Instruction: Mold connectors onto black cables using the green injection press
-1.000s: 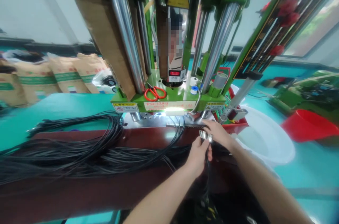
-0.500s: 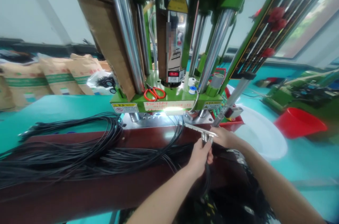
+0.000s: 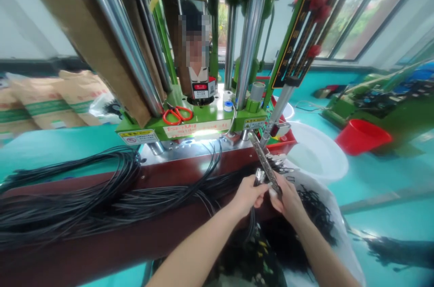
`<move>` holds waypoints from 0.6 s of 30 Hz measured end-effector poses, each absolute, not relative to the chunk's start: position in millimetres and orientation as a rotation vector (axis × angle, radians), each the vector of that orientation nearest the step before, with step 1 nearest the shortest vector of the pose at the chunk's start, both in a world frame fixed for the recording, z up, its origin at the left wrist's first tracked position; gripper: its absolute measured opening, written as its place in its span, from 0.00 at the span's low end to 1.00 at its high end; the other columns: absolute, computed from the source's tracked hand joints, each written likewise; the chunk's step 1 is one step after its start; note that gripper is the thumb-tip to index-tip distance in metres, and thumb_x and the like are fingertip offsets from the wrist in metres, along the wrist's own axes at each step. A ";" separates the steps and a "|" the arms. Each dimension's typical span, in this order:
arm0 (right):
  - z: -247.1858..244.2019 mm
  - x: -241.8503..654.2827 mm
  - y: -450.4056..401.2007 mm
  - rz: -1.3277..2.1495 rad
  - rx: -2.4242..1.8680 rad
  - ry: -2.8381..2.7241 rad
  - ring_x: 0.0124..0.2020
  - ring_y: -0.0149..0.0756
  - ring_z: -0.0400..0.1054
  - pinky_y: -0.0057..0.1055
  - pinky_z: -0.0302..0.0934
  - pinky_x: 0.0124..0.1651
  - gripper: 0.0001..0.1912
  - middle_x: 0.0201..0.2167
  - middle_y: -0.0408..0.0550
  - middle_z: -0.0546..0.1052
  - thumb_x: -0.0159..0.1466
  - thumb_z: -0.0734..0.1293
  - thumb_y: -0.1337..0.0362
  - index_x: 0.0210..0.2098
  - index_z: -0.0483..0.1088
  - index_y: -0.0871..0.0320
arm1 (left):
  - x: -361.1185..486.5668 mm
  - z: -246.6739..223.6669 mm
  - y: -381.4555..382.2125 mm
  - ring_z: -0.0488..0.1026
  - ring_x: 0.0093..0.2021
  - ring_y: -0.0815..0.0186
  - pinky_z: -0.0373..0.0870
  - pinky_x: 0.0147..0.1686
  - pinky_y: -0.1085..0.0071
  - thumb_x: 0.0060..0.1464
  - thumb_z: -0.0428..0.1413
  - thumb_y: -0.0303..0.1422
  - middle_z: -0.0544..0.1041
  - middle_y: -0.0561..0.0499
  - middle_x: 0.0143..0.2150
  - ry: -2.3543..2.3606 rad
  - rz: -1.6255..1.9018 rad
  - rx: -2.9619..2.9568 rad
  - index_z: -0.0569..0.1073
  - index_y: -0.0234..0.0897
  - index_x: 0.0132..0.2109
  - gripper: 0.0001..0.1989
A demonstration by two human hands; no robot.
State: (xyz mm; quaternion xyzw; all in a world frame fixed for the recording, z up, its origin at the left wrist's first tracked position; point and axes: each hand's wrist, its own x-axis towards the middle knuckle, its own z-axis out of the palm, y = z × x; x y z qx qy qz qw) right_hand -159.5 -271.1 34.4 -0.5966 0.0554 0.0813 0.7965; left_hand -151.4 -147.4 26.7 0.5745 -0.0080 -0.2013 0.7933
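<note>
My left hand [image 3: 249, 195] is closed round several black cables with silvery ends [image 3: 259, 176] that stick up above the fingers. Close beside it, my right hand [image 3: 287, 195] grips the lower end of a long narrow metal bar [image 3: 263, 158]. The bar tilts up and to the left, its far end near the front edge of the green press [image 3: 203, 125]. Long black cables [image 3: 135, 203] lie in a thick bundle over the dark red table [image 3: 111, 251], left of my hands. A few cables run up to the lit metal plate [image 3: 176, 150] under the press.
Red-handled scissors [image 3: 177, 115] and a blue-and-white roll [image 3: 228, 106] rest on the press. To the right are a white basin [image 3: 313, 153], a red bucket [image 3: 362, 137] and a white bag [image 3: 342, 228] of black parts. Paper sacks [image 3: 44, 101] stand at the left.
The view has shifted right. The metal bar, earlier lying across above my left hand towards the plate, now points up and left. My right hand has come lower, beside the left.
</note>
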 end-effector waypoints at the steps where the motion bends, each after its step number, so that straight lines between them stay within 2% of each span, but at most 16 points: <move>1: 33.5 -159.1 -271.3 0.174 -1.286 0.130 0.06 0.21 0.43 0.19 0.41 0.08 0.21 0.10 0.33 0.59 0.59 0.61 0.51 0.47 0.63 0.58 | -151.2 26.5 -147.1 0.55 0.11 0.78 0.48 0.10 0.80 0.42 0.57 0.40 0.61 0.59 0.16 -0.013 -0.421 1.255 0.61 0.35 0.27 0.15; 14: 26.0 -160.5 -270.8 0.175 -1.528 0.187 0.10 0.24 0.47 0.21 0.41 0.09 0.30 0.12 0.36 0.59 0.54 0.64 0.50 0.52 0.61 0.59 | -152.2 25.5 -143.3 0.57 0.10 0.77 0.49 0.08 0.81 0.44 0.55 0.35 0.62 0.59 0.14 -0.040 -0.365 1.374 0.62 0.35 0.27 0.10; 18: 25.1 -160.2 -270.0 0.158 -1.524 0.220 0.15 0.26 0.53 0.20 0.46 0.11 0.26 0.18 0.41 0.65 0.55 0.64 0.51 0.50 0.64 0.56 | -149.9 29.6 -140.5 0.62 0.14 0.74 0.58 0.14 0.79 0.45 0.55 0.37 0.65 0.56 0.16 -0.036 -0.296 1.343 0.64 0.34 0.27 0.11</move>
